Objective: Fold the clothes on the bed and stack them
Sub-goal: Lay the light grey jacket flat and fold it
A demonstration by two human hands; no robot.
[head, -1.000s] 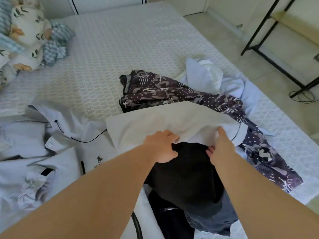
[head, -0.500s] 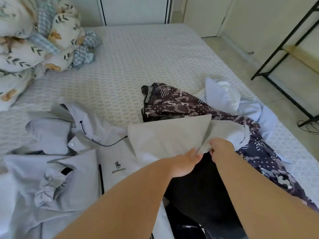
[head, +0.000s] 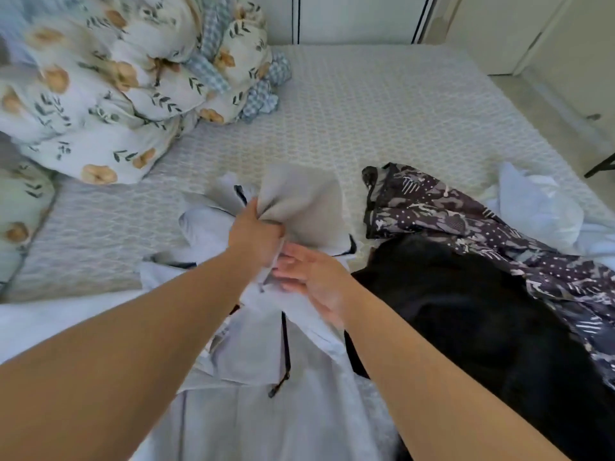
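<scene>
Grey cloth (head: 299, 197) bunched in my left hand (head: 256, 232), centre of frame, lifted a bit over the pale blue shirt (head: 253, 410) that runs from the middle down to the bottom edge. Left fingers are curled tight round a gathered fold of it. My right hand (head: 309, 277) lies just below the left, fingers fairly straight and pressing flat on the blue fabric near the dark-trimmed placket, not gripping anything as far as I can see. Can't tell if the grey piece is a separate garment or part of the shirt. Step, as I judge it: separating or picking up one item from the mess, folding proper not started, no stack anywhere in view. Next move probably needs the grey piece pulled free while my right hand pins the shirt down, then laid flat on bare bed. Risk: the shirt drags along with it. To the right, black garment (head: 466, 311) lies touching the shirt's edge, and the dark patterned garment (head: 466, 217) drapes over its far side toward the right edge. White crumpled cloth (head: 539, 207) sits beyond that, right side. Everything rests on the bed (head: 382, 111), patterned pale cover, free space in the upper middle. Floral duvet (head: 100, 94) is heaped in the upper left. White wall or doors run along the top, with pale floor in the upper right.
</scene>
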